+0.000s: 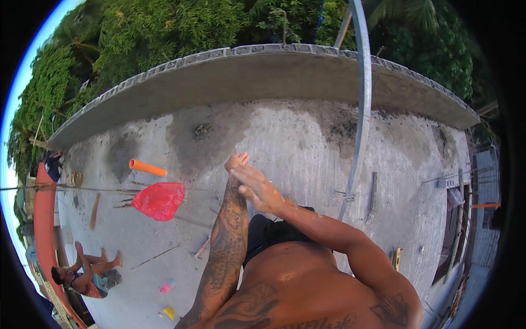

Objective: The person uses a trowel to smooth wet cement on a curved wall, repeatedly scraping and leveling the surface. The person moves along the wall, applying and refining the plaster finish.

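My left hand [235, 162] is held out in front of me, its forearm coming up from the lower edge. Across its wrist lies my right hand [262, 192], fingers stretched flat and thumb apart. Neither hand shows anything held. The right hand covers part of the left, whose visible fingers look extended. Left of the hands, a red plastic sheet or bag [161, 201] is stuck on thin rods. Behind it an orange pipe [148, 167] stands out from the floor. A hammer [201, 249] lies on the concrete near my left forearm.
A low block wall [263, 68] closes the far side. A metal post [363, 109] rises right of my hands. At the lower left another person [87, 277] sits. Also about are a pink bottle-like item [166, 286], a yellow item [169, 312] and a yellow level [397, 259].
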`<state>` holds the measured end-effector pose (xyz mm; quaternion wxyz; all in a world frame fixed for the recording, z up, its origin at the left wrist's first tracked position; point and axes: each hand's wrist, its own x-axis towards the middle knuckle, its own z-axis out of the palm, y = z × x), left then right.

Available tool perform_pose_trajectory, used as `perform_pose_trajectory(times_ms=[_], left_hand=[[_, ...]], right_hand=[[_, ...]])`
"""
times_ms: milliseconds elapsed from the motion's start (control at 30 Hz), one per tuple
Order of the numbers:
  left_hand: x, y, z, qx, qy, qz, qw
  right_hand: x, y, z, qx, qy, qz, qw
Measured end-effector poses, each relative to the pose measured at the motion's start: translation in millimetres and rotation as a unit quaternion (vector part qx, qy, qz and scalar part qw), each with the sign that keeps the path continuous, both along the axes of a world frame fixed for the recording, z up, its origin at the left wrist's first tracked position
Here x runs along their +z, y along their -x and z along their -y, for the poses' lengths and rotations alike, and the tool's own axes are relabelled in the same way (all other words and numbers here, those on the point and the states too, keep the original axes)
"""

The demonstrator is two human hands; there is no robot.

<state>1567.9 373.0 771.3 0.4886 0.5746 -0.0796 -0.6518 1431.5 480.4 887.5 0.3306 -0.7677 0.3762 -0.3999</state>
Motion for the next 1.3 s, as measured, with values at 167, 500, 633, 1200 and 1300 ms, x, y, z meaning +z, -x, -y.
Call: perform_pose_trajectory(times_ms=[167, 500, 633, 1200, 1300], left_hand=[[44.8, 44.8, -4.7, -0.095, 0.033, -0.049, 0.994], [9.9, 41.9, -31.9, -0.516, 0.162, 0.448, 0.712], [-40.3, -12.0, -33.4, -0.552, 0.151, 0.483, 0.663], [-113.3, 156.1, -156.7, -0.808, 0.275, 0.230, 0.467], [-128.2, 173.7, -173.3, -0.799, 0.269, 0.222, 0.490]], right_hand=[[-68.0, 41.0, 33.9, -0.366, -0.430, -0.095, 0.820], [-52.6, 148.8, -49.9, -0.264, -0.383, 0.495, 0.734], [-91.2, 231.8, -137.6, -0.481, -0.415, 0.106, 0.765], [-140.9, 218.7, -234.2, -0.160, -0.495, -0.218, 0.826], [-150.0, 212.3, -245.9, -0.200, -0.510, -0.200, 0.813]])
